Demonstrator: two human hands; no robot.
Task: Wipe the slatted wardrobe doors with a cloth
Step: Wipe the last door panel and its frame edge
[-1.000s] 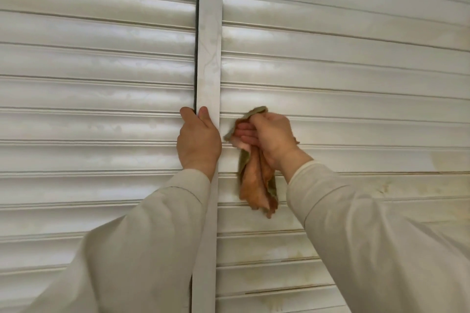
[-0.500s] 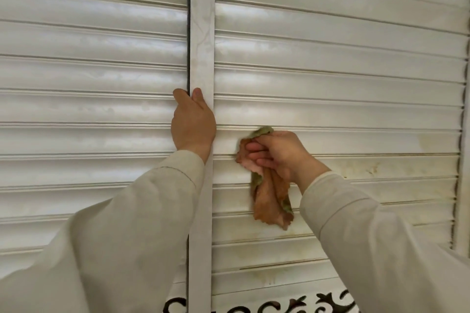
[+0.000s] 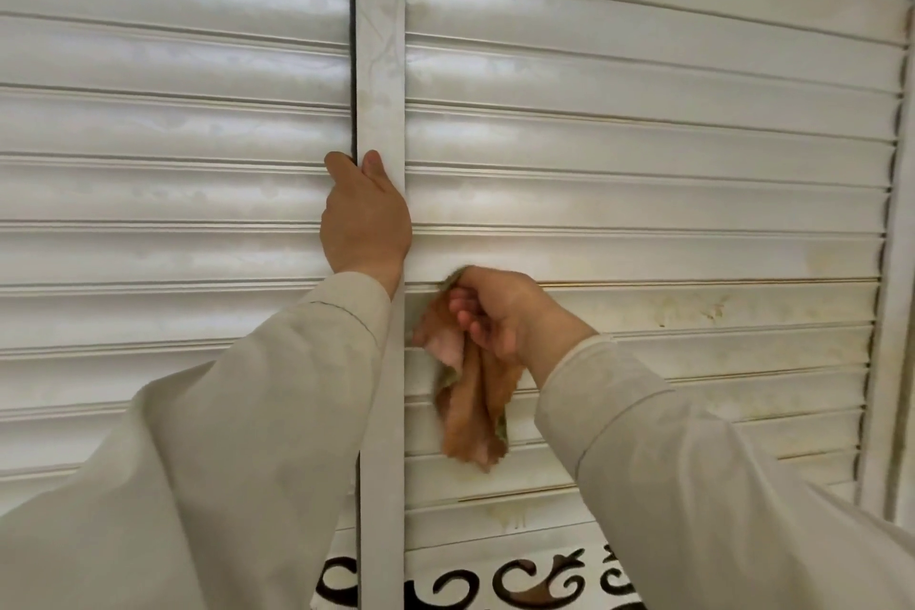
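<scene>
Gripping one orange cloth (image 3: 470, 411) at center frame, your right hand (image 3: 500, 312) is curling its fingers around it against the right slatted door (image 3: 643, 154); your left hand (image 3: 364, 218) is clasping the middle stile (image 3: 380, 40). Two doors counted, left door (image 3: 173, 114) included. Any lettering: none legible.

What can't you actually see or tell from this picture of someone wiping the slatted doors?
- Left hand fingertips: curled round the door's edge stile, out of sight in the head view.
- Cloth: its lower end is motion-blurred; the top is bunched inside the right hand.
- Slats behind both sleeves: covered.
- Black scrollwork panel: cut off by the bottom edge.
- Door tops: cut off by the top edge.
</scene>
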